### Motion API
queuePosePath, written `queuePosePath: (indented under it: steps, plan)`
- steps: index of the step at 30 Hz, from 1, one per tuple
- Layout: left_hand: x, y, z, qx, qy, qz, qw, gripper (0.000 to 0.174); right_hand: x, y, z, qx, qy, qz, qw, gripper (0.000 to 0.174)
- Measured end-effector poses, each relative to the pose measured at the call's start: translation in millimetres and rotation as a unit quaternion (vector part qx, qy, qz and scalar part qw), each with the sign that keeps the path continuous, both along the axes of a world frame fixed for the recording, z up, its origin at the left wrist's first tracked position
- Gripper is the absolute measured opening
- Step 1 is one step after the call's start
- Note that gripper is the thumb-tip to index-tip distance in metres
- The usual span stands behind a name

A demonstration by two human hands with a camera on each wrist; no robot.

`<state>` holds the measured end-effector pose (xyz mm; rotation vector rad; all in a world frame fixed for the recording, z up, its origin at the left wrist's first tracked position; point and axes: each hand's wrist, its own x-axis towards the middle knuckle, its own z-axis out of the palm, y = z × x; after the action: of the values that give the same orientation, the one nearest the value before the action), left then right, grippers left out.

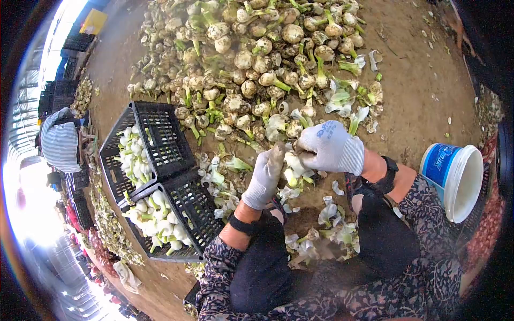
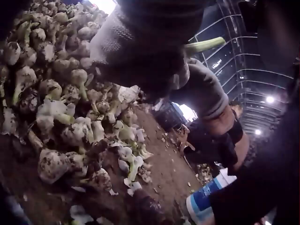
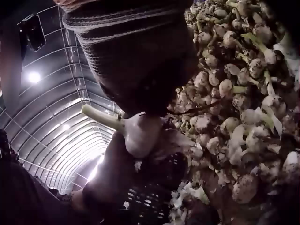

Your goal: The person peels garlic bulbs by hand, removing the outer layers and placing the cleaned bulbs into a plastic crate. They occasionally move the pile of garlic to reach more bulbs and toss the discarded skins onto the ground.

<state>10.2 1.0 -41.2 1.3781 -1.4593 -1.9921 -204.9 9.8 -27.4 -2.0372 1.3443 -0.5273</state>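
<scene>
Both hands wear pale work gloves and meet over one garlic bulb (image 1: 293, 167). My left hand (image 1: 266, 176) grips the bulb from the left side. From the other side, my right hand (image 1: 331, 148) has its fingers curled in and pinches at the bulb. In the right wrist view the garlic bulb (image 3: 143, 135) looks white and smooth, with a pale green stem and loose papery skin beside it. The left wrist view shows only the stem (image 2: 206, 45) sticking out past the gloves. A large heap of soil-stained garlic (image 1: 249, 69) lies just beyond the hands.
Two black crates (image 1: 166, 136) hold cleaned white garlic (image 1: 160, 222) at the left. A white and blue bucket (image 1: 447, 176) lies tilted at the right. Peeled skins (image 1: 329, 235) litter the ground between the knees. A striped cloth (image 1: 61, 142) hangs farther left.
</scene>
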Motion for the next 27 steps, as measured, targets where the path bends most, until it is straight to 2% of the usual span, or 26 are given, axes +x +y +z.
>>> queuePosePath:
  steps: [1,4,6,8,9,10,11,12,13,14,15,17,18,20,23,24,25,27]
  plan:
    - [0.4,-3.2,2.4,0.021,-0.014,-0.013,1.000,0.059,3.1,0.9,-2.0,-0.004,-0.014,-0.015,1.000,0.017]
    - [-10.5,-4.8,-4.7,-0.195,0.007,0.056,0.979,0.048,6.0,1.5,-12.0,-0.018,-0.076,-0.074,0.994,0.017]
    - [-5.8,-4.8,0.4,-0.066,0.089,0.109,0.988,0.039,6.2,3.1,-4.6,0.002,-0.120,-0.123,0.985,0.013]
    - [-3.7,0.5,5.6,0.033,0.180,0.173,0.968,0.035,9.5,5.0,-5.6,0.031,-0.180,-0.146,0.972,0.012]
    - [-1.1,0.8,-0.2,-0.064,0.127,0.090,0.986,0.038,11.0,6.1,-7.2,0.045,-0.211,-0.158,0.964,0.012]
    - [1.3,1.0,-6.0,-0.174,0.066,0.014,0.983,0.044,13.0,7.8,-10.1,0.037,-0.200,-0.153,0.967,0.011]
    - [0.7,-0.7,-4.9,-0.280,0.012,-0.041,0.959,0.052,16.0,9.7,-12.9,0.030,-0.189,-0.149,0.970,0.011]
    - [-10.0,9.3,-4.4,-0.096,0.213,0.085,0.969,0.057,19.2,12.6,-14.7,0.023,-0.178,-0.144,0.973,0.010]
    - [-16.1,14.5,-2.3,0.095,0.395,0.206,0.890,0.062,26.4,16.2,-15.9,-0.037,-0.197,-0.145,0.969,0.008]
    - [-13.2,2.5,-9.8,-0.058,0.148,0.099,0.982,0.063,30.1,20.6,-15.4,-0.048,-0.188,-0.126,0.973,0.006]
    - [-12.4,3.1,-13.5,0.026,0.185,0.156,0.970,0.059,32.6,23.4,-15.0,-0.059,-0.180,-0.106,0.976,0.004]
    - [-14.4,5.8,-15.9,0.190,0.253,0.263,0.912,0.051,33.0,24.3,-12.6,-0.089,-0.169,-0.087,0.978,0.003]
    - [-16.1,6.2,-18.1,0.177,0.252,0.275,0.911,0.053,32.0,24.5,-10.4,-0.105,-0.163,-0.078,0.978,0.004]
    - [-18.1,6.2,-25.2,0.154,0.250,0.297,0.909,0.057,16.9,19.0,-17.9,-0.087,-0.135,-0.138,0.977,0.007]
    - [4.8,1.3,-25.8,0.179,0.386,0.298,0.855,0.060,-30.7,3.3,-44.8,-0.028,-0.009,-0.252,0.967,0.021]
    - [0.1,-1.0,2.7,0.179,0.403,0.326,0.836,0.070,-48.2,-0.2,-55.5,-0.055,-0.011,-0.303,0.951,0.019]
    - [11.0,-3.9,-1.3,0.224,0.472,0.296,0.800,0.074,-70.8,-1.7,-72.6,-0.036,-0.001,-0.359,0.933,0.020]
    - [11.7,-6.3,0.5,0.205,0.490,0.310,0.788,0.076,-115.7,-3.5,-105.6,0.046,0.028,-0.470,0.881,0.024]
